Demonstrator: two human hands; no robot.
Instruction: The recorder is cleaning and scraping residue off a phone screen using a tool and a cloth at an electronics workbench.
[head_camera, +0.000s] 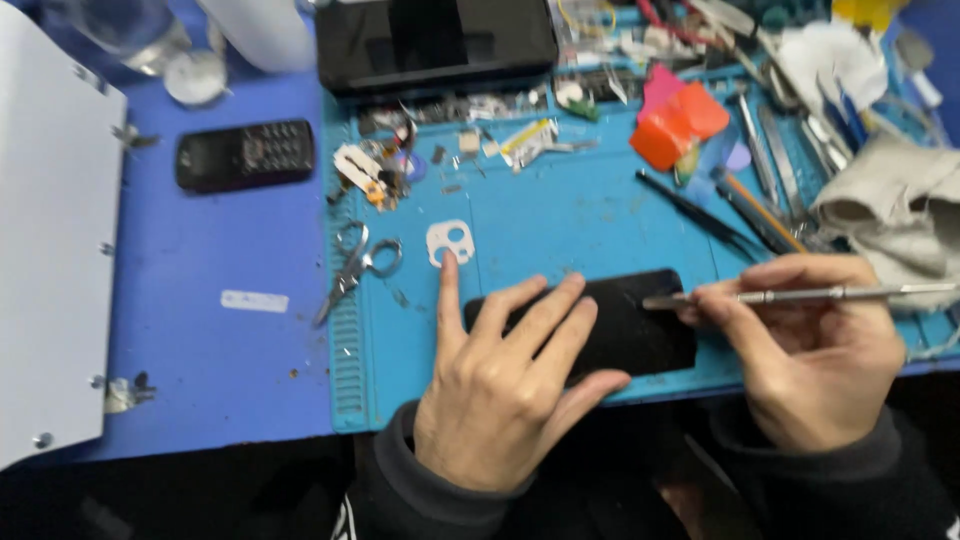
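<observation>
step: prying at black phone (640, 325) mid blue mat (560, 215) | L hand (500, 385) spread flat, pinning it | R hand (810, 345) pinching metal spudger (790, 295) – tip at phone's top-right edge | next: likely gentle, steady leverage – no slip

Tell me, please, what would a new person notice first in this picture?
First, the two hands at the bottom centre: the left hand lies flat on a black phone on the blue work mat, while the right hand holds a thin metal tool with its tip at the phone's upper edge. Next, the bright orange plastic pieces among the cluttered tools at the upper right. A small black keypad phone lies at the upper left.
</observation>
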